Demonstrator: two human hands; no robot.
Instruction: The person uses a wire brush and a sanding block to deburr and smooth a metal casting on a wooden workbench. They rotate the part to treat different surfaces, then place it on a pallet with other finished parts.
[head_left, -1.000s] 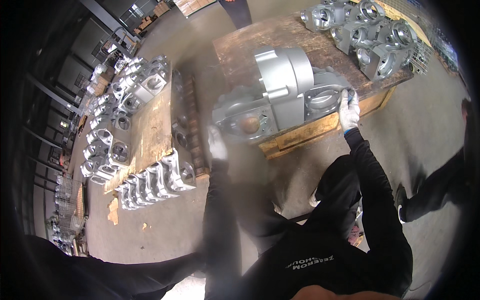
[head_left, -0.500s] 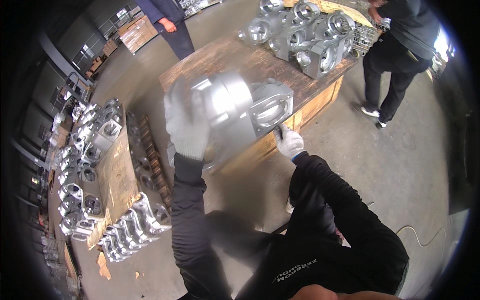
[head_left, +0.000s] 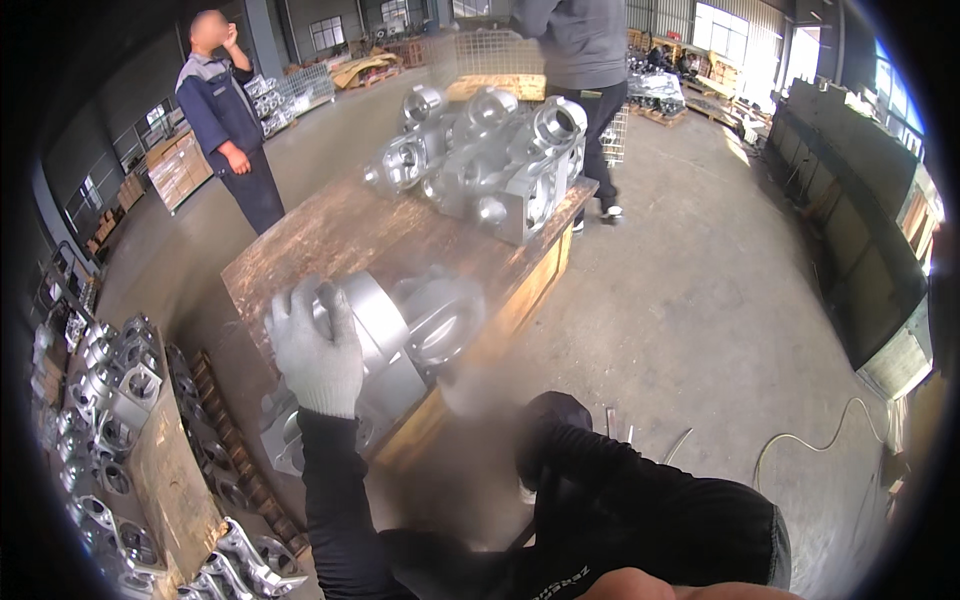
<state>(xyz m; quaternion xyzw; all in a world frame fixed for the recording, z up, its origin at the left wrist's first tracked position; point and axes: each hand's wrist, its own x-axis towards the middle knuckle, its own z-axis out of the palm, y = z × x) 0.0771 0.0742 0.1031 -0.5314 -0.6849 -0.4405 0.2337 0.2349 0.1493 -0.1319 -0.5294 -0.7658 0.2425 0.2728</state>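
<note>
My left hand (head_left: 318, 345), in a pale grey work glove, grips the near left rim of a silver cast-metal housing (head_left: 375, 312). That housing rests at the near end of a brown wooden table (head_left: 330, 235) and has a round drum and a flanged ring opening (head_left: 447, 325) on its right, which is blurred. Low at the table's near right edge, my right hand (head_left: 478, 395) shows as a pale smear. It looks apart from the housing, and its fingers cannot be made out.
More silver castings (head_left: 485, 160) crowd the table's far end. At left, castings are stacked on a pallet with wooden sheets (head_left: 175, 475). A person in dark blue (head_left: 225, 130) stands beyond the table, another in grey (head_left: 585, 60) behind the castings. A hose (head_left: 800, 440) lies on the floor.
The view has swung up and right. My right hand has come away from the housing's flanged side toward me. My left hand stays at the housing's left side, and the person in grey is more upright.
</note>
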